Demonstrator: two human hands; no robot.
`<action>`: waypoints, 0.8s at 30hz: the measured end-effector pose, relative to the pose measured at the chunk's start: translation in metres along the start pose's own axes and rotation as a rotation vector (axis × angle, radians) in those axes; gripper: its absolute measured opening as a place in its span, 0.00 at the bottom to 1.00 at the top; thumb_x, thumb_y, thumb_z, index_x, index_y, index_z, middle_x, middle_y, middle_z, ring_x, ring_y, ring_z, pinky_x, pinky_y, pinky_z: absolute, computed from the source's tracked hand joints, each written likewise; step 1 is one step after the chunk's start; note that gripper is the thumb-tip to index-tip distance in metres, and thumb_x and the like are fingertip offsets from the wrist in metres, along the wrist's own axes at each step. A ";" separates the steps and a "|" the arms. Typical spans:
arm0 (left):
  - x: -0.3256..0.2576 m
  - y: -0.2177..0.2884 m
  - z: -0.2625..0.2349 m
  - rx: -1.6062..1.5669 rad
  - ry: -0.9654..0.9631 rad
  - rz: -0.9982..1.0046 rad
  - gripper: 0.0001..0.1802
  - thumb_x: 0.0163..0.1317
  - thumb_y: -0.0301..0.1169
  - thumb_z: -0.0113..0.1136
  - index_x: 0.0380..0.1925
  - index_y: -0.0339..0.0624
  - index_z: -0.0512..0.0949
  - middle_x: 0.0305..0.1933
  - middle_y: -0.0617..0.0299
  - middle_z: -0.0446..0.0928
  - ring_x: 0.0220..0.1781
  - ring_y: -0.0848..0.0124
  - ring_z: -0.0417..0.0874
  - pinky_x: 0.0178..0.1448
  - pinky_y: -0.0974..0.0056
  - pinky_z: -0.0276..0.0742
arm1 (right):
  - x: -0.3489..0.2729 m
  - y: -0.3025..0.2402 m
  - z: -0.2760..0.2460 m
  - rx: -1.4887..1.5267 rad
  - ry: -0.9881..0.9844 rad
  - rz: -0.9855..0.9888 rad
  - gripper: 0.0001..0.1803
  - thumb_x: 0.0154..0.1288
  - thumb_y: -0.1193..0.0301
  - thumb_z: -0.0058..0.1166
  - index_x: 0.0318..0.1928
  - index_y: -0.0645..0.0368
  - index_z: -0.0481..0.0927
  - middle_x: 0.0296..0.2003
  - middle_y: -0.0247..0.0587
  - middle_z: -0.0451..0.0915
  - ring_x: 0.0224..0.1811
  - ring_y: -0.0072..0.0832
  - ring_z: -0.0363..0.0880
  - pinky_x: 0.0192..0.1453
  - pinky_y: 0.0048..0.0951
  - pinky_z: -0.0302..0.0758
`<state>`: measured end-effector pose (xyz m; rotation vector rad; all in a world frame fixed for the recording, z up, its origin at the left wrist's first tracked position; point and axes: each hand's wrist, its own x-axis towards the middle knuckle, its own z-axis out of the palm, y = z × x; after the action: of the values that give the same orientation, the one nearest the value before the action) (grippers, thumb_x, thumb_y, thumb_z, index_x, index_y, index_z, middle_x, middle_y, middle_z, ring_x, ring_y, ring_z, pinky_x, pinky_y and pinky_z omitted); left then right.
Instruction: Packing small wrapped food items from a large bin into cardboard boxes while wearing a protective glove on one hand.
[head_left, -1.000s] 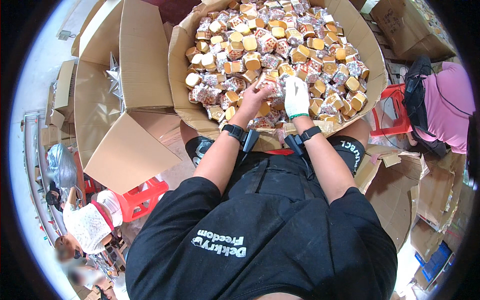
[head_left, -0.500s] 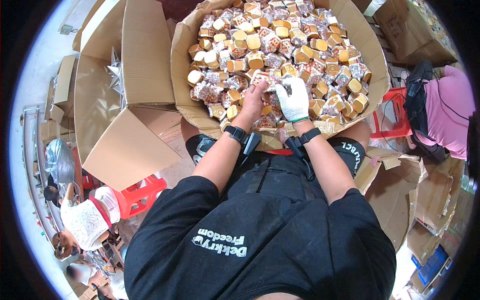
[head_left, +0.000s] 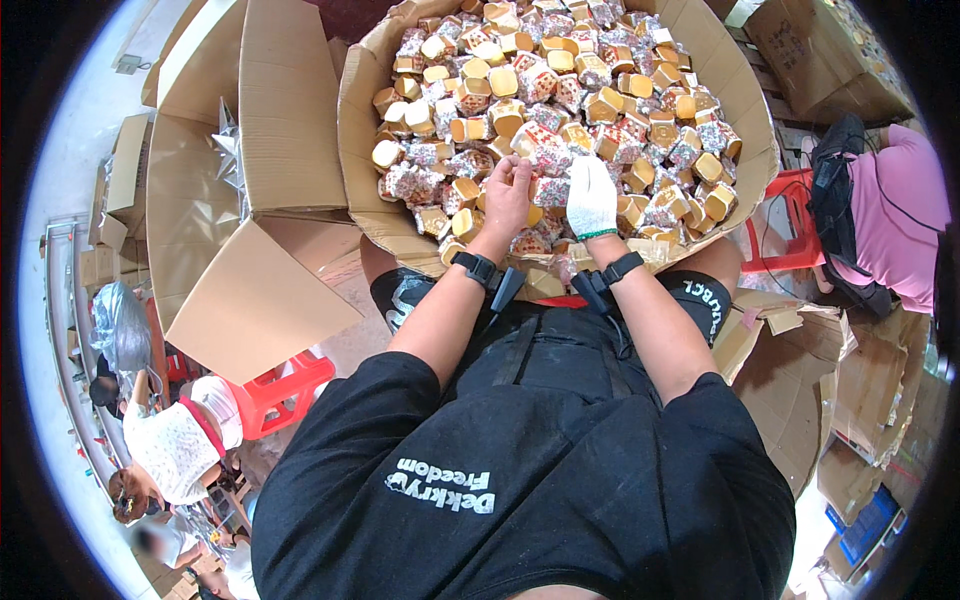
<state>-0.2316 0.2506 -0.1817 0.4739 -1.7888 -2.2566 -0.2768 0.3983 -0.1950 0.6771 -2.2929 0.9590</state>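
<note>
Directly before me a large open cardboard carton (head_left: pixel 358 130) holds a heap of small gold-bottomed pieces (head_left: pixel 508 118) with red-and-white or speckled sides, many in shiny clear wrap. Over the near part of the heap is my bare left hand (head_left: pixel 507 200), its thumb and fingertips drawn together; whatever may be in them is too small to make out. Close on its right, my right hand (head_left: pixel 592 200) wears a white knitted glove, with the fingers pressed together and pointing into the heap. Its fingertips are partly hidden. A red-and-white piece (head_left: pixel 543 146) lies just beyond both hands.
An open carton (head_left: pixel 290 130) with silver star shapes (head_left: pixel 229 160) stands at left. Red plastic stools (head_left: pixel 285 395) are on both sides. Co-workers sit at lower left, and one in a pink shirt (head_left: pixel 905 220) at right. Flattened cardboard (head_left: pixel 785 400) leans at right.
The red-and-white piece that was at my left fingertips now lies on the heap just beyond them. My gloved fingers have gone from curled beside it to straighter and pressed together.
</note>
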 end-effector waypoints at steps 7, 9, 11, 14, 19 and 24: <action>0.007 0.001 -0.008 -0.036 0.106 0.030 0.10 0.75 0.35 0.51 0.42 0.40 0.75 0.30 0.72 0.72 0.28 0.85 0.67 0.30 0.76 0.63 | -0.003 0.005 0.003 0.122 -0.068 0.181 0.12 0.72 0.71 0.43 0.48 0.64 0.78 0.40 0.55 0.80 0.44 0.52 0.78 0.50 0.43 0.76; 0.007 0.000 -0.007 -0.016 0.126 0.070 0.10 0.75 0.34 0.51 0.42 0.40 0.75 0.30 0.72 0.72 0.28 0.84 0.67 0.31 0.75 0.64 | -0.003 0.005 0.003 0.132 -0.058 0.166 0.12 0.71 0.72 0.44 0.48 0.64 0.78 0.40 0.55 0.80 0.43 0.52 0.79 0.50 0.43 0.76; 0.006 0.000 -0.006 0.003 0.141 0.107 0.09 0.75 0.34 0.50 0.43 0.40 0.75 0.30 0.72 0.72 0.28 0.83 0.67 0.32 0.74 0.66 | -0.004 0.006 0.004 0.058 -0.056 0.096 0.12 0.70 0.72 0.45 0.48 0.64 0.78 0.40 0.55 0.80 0.43 0.52 0.79 0.49 0.43 0.77; 0.003 0.002 -0.005 0.103 0.078 0.071 0.11 0.75 0.35 0.48 0.40 0.40 0.75 0.30 0.70 0.72 0.29 0.80 0.69 0.35 0.70 0.69 | -0.007 0.009 0.003 -0.030 -0.072 -0.034 0.11 0.68 0.74 0.47 0.48 0.63 0.78 0.41 0.55 0.80 0.42 0.51 0.79 0.48 0.45 0.78; 0.013 -0.010 -0.020 0.318 0.219 0.303 0.17 0.76 0.41 0.46 0.38 0.41 0.77 0.29 0.69 0.73 0.29 0.84 0.69 0.32 0.73 0.65 | 0.000 0.000 -0.001 -0.066 -0.097 -0.190 0.13 0.59 0.75 0.52 0.46 0.62 0.79 0.38 0.52 0.79 0.42 0.48 0.79 0.45 0.45 0.79; 0.010 0.007 -0.015 0.179 0.188 -0.027 0.18 0.74 0.44 0.53 0.36 0.39 0.78 0.27 0.69 0.75 0.29 0.82 0.73 0.34 0.74 0.69 | 0.003 -0.002 -0.009 -0.077 -0.122 -0.196 0.12 0.58 0.76 0.54 0.44 0.62 0.79 0.37 0.51 0.79 0.41 0.48 0.80 0.44 0.44 0.79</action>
<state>-0.2353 0.2313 -0.1788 0.7216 -1.9038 -2.0018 -0.2755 0.4030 -0.1871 0.9305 -2.3027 0.7528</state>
